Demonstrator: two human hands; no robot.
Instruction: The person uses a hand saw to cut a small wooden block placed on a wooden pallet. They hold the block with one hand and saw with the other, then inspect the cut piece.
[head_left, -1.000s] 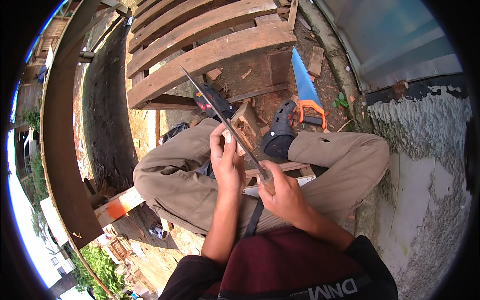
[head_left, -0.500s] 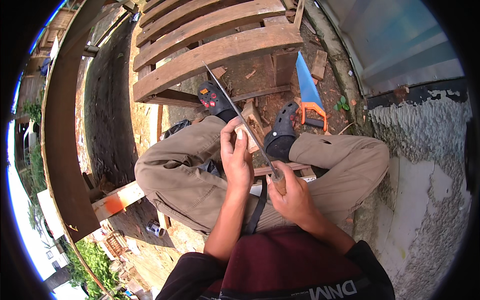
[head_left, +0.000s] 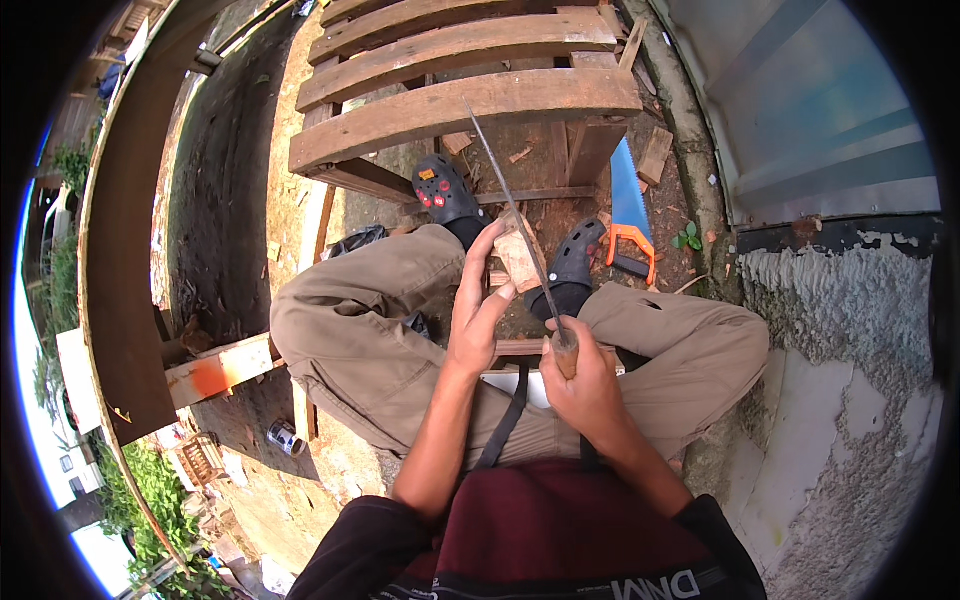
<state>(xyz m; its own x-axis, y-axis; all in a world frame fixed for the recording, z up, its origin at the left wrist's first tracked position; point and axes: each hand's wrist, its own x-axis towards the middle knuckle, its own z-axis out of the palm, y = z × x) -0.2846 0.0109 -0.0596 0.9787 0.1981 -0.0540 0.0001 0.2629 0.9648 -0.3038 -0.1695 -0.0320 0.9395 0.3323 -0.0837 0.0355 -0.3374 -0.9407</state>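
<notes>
My left hand [head_left: 474, 318] grips a small pale wood block [head_left: 518, 262], fingers along its left side and thumb at its lower edge. In my right hand [head_left: 588, 385] is the wooden handle of a long, thin knife [head_left: 503, 178], seen nearly edge-on. Its dark blade slants up and left, passing across the block's right side; whether it cuts in or only rests there I cannot tell. The blade's tip reaches over the front slat of a wooden bench. Both hands are above my lap, between my bent knees.
The slatted wooden bench [head_left: 470, 112] stands ahead of my feet. A handsaw [head_left: 629, 205] with blue blade and orange handle leans to the right, near wood offcuts [head_left: 655, 155]. A rough wall [head_left: 840, 330] rises at right. At left are a painted plank [head_left: 220, 375] and a can [head_left: 286, 438].
The wood block is turned so more of its broad face shows, and my left thumb has moved down to its lower edge. The knife has shifted slightly right as the view moved.
</notes>
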